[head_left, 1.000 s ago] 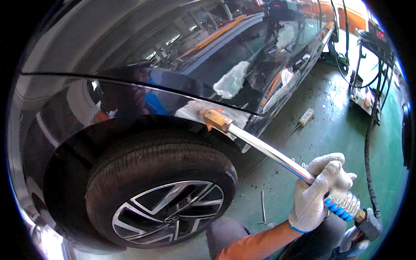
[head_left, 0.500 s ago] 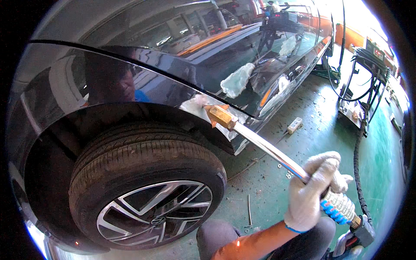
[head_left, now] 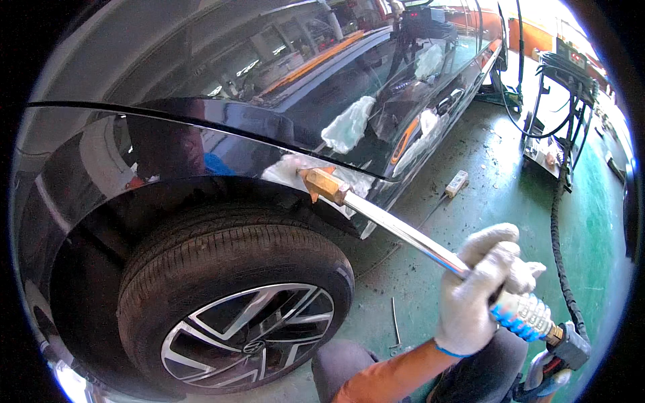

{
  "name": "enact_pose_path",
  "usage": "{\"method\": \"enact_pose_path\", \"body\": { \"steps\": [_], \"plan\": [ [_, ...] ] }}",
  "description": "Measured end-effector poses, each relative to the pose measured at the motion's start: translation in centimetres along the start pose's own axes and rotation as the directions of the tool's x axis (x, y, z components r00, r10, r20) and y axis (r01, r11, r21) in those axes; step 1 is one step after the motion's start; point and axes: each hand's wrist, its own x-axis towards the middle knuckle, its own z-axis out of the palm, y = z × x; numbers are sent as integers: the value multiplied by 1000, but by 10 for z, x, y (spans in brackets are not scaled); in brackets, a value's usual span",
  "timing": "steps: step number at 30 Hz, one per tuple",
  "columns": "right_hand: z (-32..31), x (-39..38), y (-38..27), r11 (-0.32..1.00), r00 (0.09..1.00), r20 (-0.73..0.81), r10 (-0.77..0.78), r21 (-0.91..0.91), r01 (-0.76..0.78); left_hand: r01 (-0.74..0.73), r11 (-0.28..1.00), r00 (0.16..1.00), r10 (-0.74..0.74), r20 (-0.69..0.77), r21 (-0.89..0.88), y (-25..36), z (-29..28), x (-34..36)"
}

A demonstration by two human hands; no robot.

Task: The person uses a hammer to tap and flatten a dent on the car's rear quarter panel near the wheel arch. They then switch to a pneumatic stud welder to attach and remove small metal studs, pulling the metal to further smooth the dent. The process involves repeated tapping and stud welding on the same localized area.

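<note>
Tool: long chrome metal rod, running diagonally from centre to lower right of frame. At its upper end, a brass-coloured hexagonal head with a copper-coloured pointed tip, set at a pale bared patch on the glossy dark car body; actual contact cannot be confirmed.

Left hand, white knit glove: fingers closed round the rod, lower right. Just behind it: a ridged pale cylinder with blue bands, then a dark block-shaped rear piece. Right hand, gloved, partly hidden beside that piece; closure cannot be told.

Markings: round emblem at the hub of the black-and-silver alloy wheel, lower centre-left. Upper right, a wheeled black-framed machine carries a lit red display; characters too small to read.
</note>
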Motion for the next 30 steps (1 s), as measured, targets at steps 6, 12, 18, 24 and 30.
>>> {"method": "enact_pose_path", "body": {
  "steps": [6, 12, 18, 24, 30],
  "plan": [
    [-3, 13, -13, 998, 999, 15, -39, 56, 38, -43, 999, 998, 44, 40, -31, -19, -2, -8],
    [-5, 31, -23, 982, 985, 28, -173, -67, 174, -388, 921, 916, 381, -123, -31, 75, -21, 34],
    [-9, 19, -13, 999, 995, 86, -54, -1, 55, -83, 931, 992, 113, 64, -355, 140, -37, 70],
    [-21, -6, 25, 782, 932, 300, 205, 523, -341, 66, 863, 737, 297, 608, -502, 139, -41, 85],
    [-16, -15, 33, 224, 885, 350, 306, 877, -424, -321, 945, 932, 304, -199, -63, 125, 3, 53]
  ]
}}
